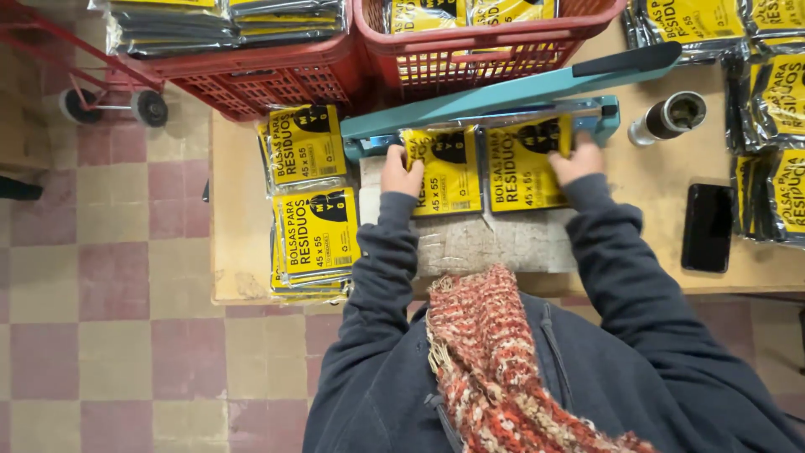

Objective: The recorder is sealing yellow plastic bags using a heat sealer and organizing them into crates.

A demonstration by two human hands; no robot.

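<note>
Two yellow-and-black bag packets lie side by side under a teal heat sealer [495,105] whose long arm is raised. My left hand [399,172] grips the left edge of the left packet [444,172]. My right hand [577,159] presses on the right edge of the right packet [524,164]. Both packet tops reach into the sealer's jaw. Under the packets a grey mat [495,239] covers part of the wooden table [239,243].
Stacks of similar packets [312,210] lie at the table's left; more packets [776,109] sit at the right. Two red plastic crates [470,46] holding packets stand behind the sealer. A metal cylinder [668,117] and a black phone [707,226] rest right of me. A red trolley [101,80] stands on the tiled floor.
</note>
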